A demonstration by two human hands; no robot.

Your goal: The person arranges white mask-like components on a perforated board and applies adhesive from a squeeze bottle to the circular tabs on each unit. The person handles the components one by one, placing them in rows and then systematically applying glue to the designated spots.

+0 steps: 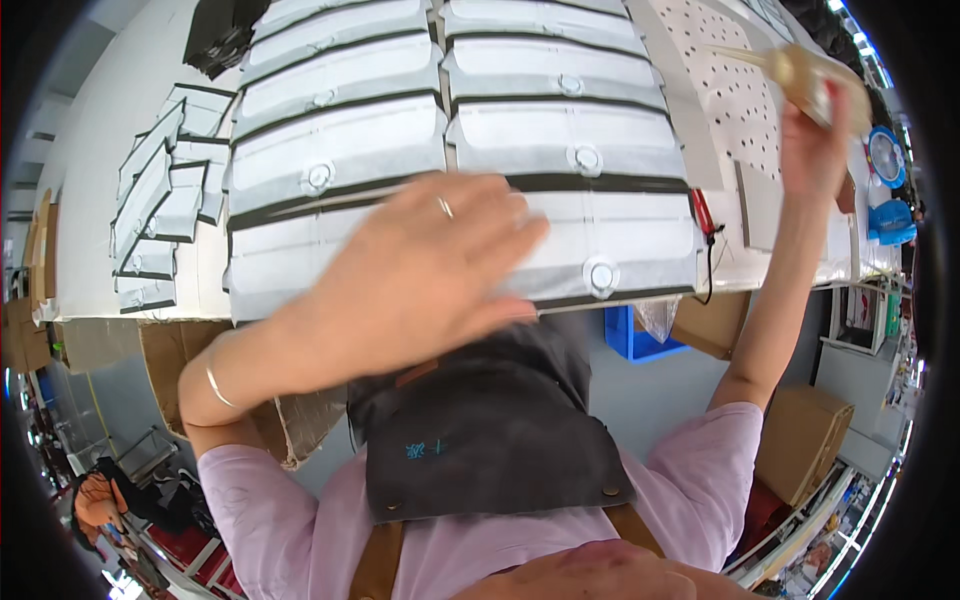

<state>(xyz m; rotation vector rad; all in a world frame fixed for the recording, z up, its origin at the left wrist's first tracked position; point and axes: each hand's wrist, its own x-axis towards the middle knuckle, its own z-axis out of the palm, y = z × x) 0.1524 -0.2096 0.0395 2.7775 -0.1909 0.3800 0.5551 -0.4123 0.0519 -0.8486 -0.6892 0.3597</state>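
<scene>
Two columns of flat white-and-grey panels (340, 150) with dark edges overlap in rows on the table in front of me. Each panel in the near rows bears a round clear disc. Over the nearest row hovers my left hand (440, 250), fingers stretched out and slightly blurred, holding nothing visible; whether it touches the panels I cannot tell. Raised at the far right, my right hand (815, 150) is closed round a yellowish bottle (815, 88) with a long thin nozzle pointing left.
Similar panels (160, 200) lie loosely piled on the left, below a black stack (220, 35). A red-handled tool (702, 212) lies beside the right column, near a perforated white board (720, 90). Under the table edge are a blue crate (630, 335) and cardboard boxes (170, 365).
</scene>
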